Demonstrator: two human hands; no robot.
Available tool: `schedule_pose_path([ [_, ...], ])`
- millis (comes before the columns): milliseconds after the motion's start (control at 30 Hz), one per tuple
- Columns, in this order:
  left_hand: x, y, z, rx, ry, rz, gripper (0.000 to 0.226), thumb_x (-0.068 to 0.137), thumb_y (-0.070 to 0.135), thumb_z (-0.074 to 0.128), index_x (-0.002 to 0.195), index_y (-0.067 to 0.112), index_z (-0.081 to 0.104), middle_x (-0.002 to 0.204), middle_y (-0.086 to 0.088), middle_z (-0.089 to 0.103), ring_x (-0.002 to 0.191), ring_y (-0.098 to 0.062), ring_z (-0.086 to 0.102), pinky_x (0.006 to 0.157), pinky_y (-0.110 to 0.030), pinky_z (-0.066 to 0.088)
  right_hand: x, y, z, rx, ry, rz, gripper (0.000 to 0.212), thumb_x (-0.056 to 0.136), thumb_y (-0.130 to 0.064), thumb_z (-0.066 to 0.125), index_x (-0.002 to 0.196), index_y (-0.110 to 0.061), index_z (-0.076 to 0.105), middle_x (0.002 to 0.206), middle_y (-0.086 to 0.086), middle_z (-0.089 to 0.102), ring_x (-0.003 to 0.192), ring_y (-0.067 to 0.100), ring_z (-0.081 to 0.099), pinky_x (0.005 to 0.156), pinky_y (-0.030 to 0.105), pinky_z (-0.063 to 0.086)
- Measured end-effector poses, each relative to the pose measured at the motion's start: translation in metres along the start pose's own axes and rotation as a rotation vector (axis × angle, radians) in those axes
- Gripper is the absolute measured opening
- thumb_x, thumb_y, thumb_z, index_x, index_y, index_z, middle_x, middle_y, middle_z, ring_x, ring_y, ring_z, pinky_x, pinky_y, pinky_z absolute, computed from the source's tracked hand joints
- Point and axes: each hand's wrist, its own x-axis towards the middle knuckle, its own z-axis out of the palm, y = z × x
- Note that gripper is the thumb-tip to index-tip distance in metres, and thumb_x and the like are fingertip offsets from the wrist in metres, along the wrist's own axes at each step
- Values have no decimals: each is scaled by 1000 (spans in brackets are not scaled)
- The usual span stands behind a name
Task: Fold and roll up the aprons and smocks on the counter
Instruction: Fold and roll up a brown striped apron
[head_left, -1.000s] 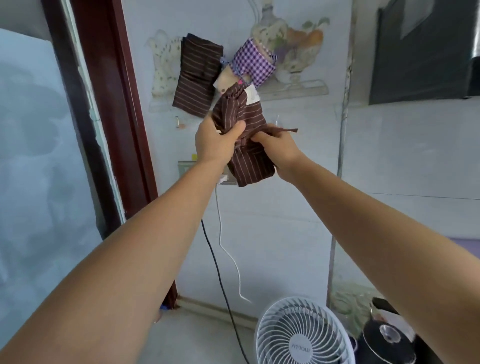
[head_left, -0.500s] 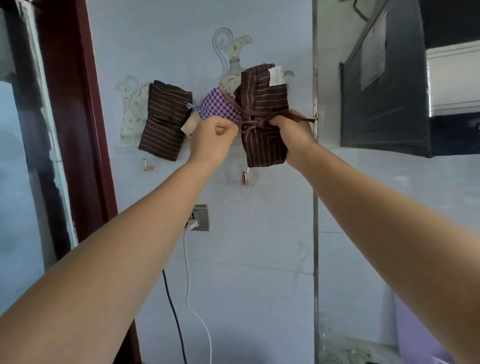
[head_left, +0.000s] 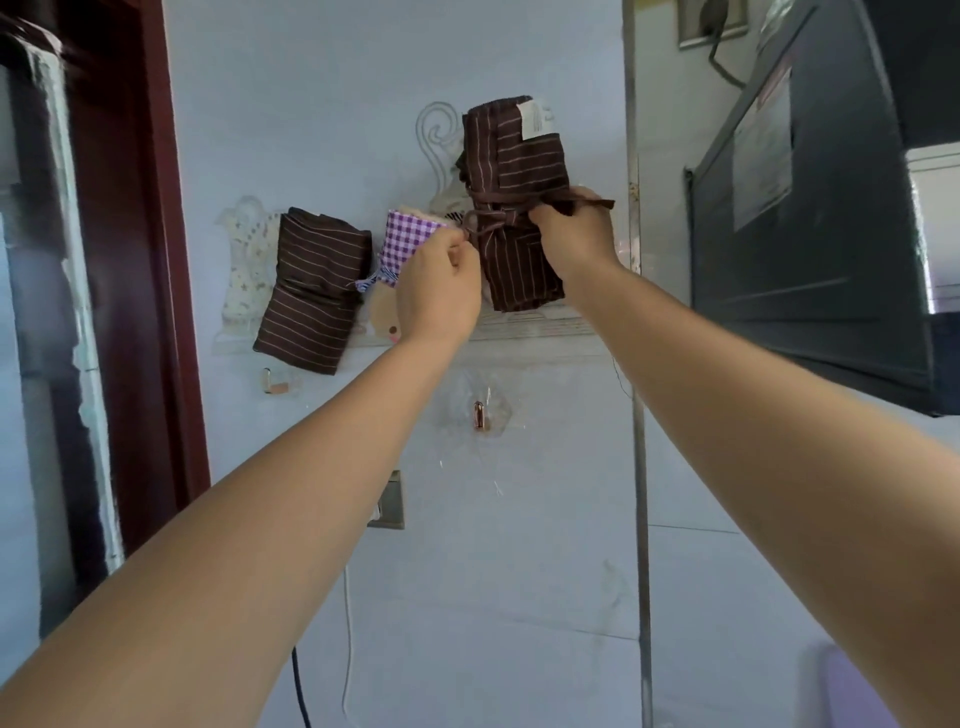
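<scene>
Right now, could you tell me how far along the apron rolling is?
Done: a striped roll and a checked roll sit against the wall. In hand: the left hand and right hand pinch the tie ends round a second striped roll. Left: cannot tell; the counter is out of view.

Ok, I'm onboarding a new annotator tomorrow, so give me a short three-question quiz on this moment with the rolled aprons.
1. True or false: the left hand and the right hand both pinch the tie around the upright brown striped roll.
2. Which roll sits between that one and the tilted brown striped roll? A) purple checked roll B) plain white roll C) green dotted roll
3. Fill in: the white label sits at the upright roll's ____ end.

Key: 1 true; 2 A; 3 top.
</scene>
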Motion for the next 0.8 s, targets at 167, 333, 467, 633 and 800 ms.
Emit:
schedule_pose_path([
  [167,6,2,9,-6,42,3,31,98,31,51,124,15,56,99,4,68,89,-14,59,71,-27,37,6,8,5,-202,43,-119,25,91,-18,57,112,-5,60,103,5,65,91,17,62,75,28,51],
  [333,15,-2,10,14,88,60,24,92,29,62,113,16,62,89,2,69,84,-15,62,65,-26,37,4,12,8,-339,163,-239,19,90,-21,57,100,-7,65,106,5,61,89,16,58,75,31,50],
  [467,18,-5,13,44,102,80,22,91,26,63,110,16,64,96,1,70,88,-16,64,68,-25,39,-3,15,5,-504,192,-212,25,88,-31,57,103,-12,59,99,-1,54,80,16,51,63,27,37],
  [633,8,-10,14,136,116,145,17,93,24,61,107,18,69,98,4,71,89,-14,64,67,-23,38,-18,21,-3,-488,120,-186,16,87,-32,58,91,-18,64,83,-5,59,76,16,55,55,24,36],
  [800,3,-18,13,208,67,170,19,93,27,60,106,17,71,88,-2,67,81,-19,62,63,-29,42,-29,30,-8,-391,106,-105,23,85,-34,62,91,-14,72,83,0,65,80,19,62,64,27,46],
])
